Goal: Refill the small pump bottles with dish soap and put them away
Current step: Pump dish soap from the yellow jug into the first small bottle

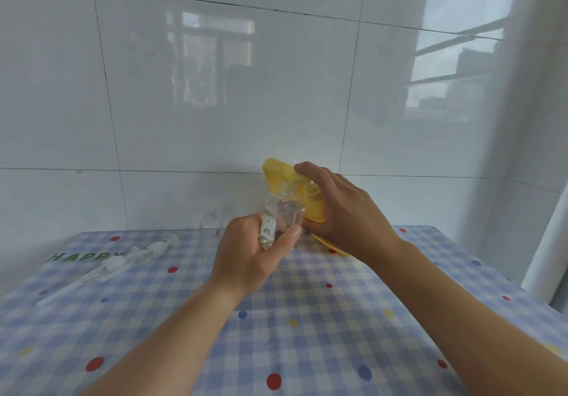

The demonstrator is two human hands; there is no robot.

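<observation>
My left hand [250, 257] grips a small clear bottle [281, 215], tilted, with its open neck up against the spout of a yellow dish soap pouch [287, 186]. My right hand [341, 211] is wrapped round that pouch and holds it tipped toward the bottle's mouth. A second clear bottle [210, 222] with no cap stands upright on the table just left of my left hand. Two white pump heads [144, 254] with long dip tubes lie on the cloth at the left.
The table [307, 318] has a blue checked cloth with coloured dots and green "HAPPY" lettering at the left. A glossy white tiled wall [215, 88] rises right behind it. The table's right edge drops off near a white wall corner [541, 180].
</observation>
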